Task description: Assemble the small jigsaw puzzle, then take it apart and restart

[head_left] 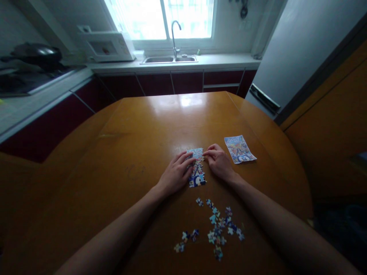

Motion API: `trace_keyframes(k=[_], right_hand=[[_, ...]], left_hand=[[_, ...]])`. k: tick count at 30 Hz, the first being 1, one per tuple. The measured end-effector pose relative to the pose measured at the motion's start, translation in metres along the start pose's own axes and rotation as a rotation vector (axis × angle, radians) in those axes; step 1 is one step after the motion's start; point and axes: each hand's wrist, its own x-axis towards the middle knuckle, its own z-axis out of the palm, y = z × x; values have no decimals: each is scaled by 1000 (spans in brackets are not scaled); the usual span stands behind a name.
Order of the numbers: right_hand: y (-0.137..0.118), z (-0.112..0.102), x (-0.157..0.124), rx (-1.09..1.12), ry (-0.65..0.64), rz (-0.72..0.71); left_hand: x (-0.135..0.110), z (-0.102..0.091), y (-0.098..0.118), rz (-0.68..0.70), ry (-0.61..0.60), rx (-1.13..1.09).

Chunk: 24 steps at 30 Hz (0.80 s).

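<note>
A partly assembled jigsaw puzzle (197,180) lies flat on the wooden table, a narrow upright strip with a jagged right edge. My left hand (177,172) rests over its left side, fingers stretched out across the picture. At the upper right edge, my right hand (219,162) is closed in a pinch on a puzzle piece mostly hidden by the fingertips. Nearer to me, loose puzzle pieces (219,225) are scattered in a heap, with a smaller group of pieces (185,235) to its left. A creased picture sheet (239,149) lies right of my right hand.
The large rounded wooden table (137,126) fills the middle. Beyond it runs a counter with a double sink (159,60), a tap (174,38) and a white microwave (106,46). A pan (37,53) sits on the stove at left; a fridge (298,49) stands right.
</note>
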Motion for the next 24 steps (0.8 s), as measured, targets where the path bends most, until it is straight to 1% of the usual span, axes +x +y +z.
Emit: trace_keyframes(k=[6,13,17,24], right_hand=[[0,0,1,28,13,19],[3,2,3,55,61,46],[1,2,2,54,43,57],[-2,2,1,53,30,65]], left_hand=[[-1,0,0,-1,11,-14],[0,-2,1,-16,2,-4],[0,-3,1,-23,-4,-1],[0,-4,0,7,0,0]])
